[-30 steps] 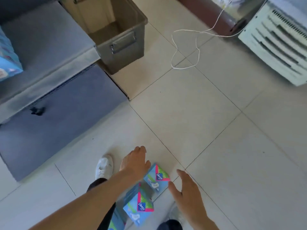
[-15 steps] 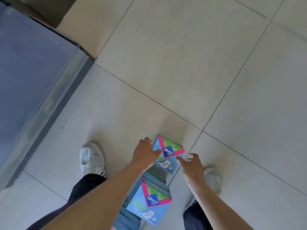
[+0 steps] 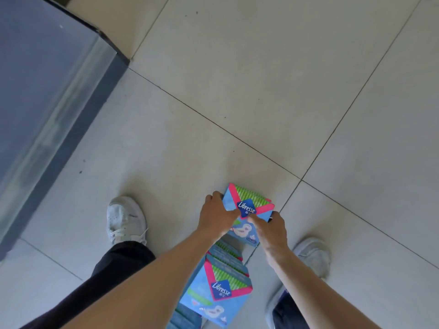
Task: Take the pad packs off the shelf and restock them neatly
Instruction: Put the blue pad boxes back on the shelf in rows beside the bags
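Observation:
Blue, pink and green Libresse pad packs lie on the tiled floor between my feet. The farthest pack (image 3: 250, 203) is gripped from both sides: my left hand (image 3: 217, 216) curls round its left edge and my right hand (image 3: 269, 227) round its right edge. A second pack (image 3: 219, 294) lies nearer to me, with more packs (image 3: 225, 251) stacked between the two and partly hidden under my forearms. The shelf (image 3: 47, 103) is a grey metal unit at the left.
My two white shoes stand on either side of the packs, the left shoe (image 3: 124, 218) and the right shoe (image 3: 313, 256). The shelf's dark base edge (image 3: 78, 136) runs diagonally along the left. Beige floor tiles (image 3: 261, 79) stretch ahead and to the right.
The view has tilted down from the shelf and bin toward my feet. Both hands have come together from open and apart onto the farthest pad pack and now grip it.

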